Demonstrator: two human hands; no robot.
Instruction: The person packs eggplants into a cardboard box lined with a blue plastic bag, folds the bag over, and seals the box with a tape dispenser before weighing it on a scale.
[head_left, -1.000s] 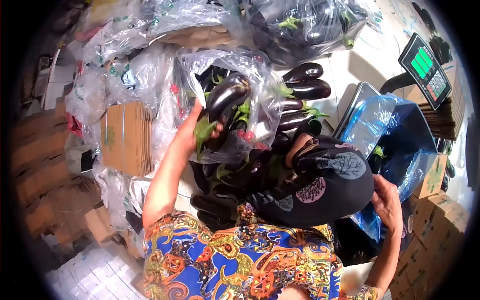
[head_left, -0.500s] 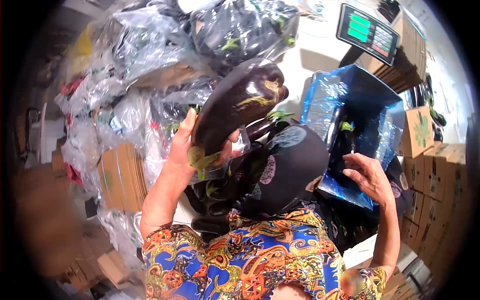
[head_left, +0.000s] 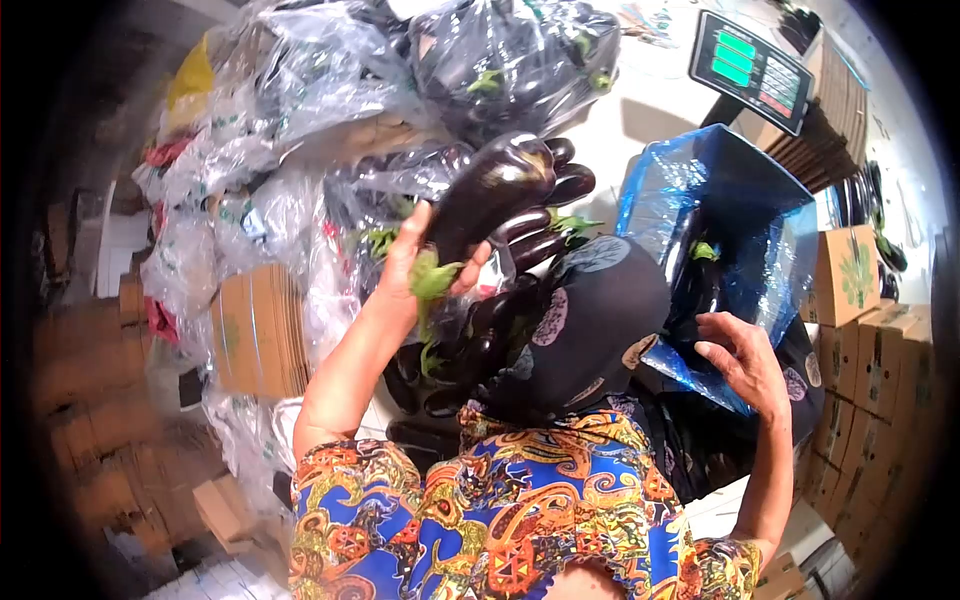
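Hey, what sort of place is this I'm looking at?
Probably a produce packing or storage area: I see a scale, stacked cartons and a clear bag of eggplants, and the left hand holds a large eggplant.

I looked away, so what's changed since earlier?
The right hand has moved from beside the black-clad knee to the near end of the blue plastic-lined box. The left hand raised its glossy dark-purple eggplant towards the camera, then eased it back. That grip is unchanged; the green-capped eggplant remains in the box.
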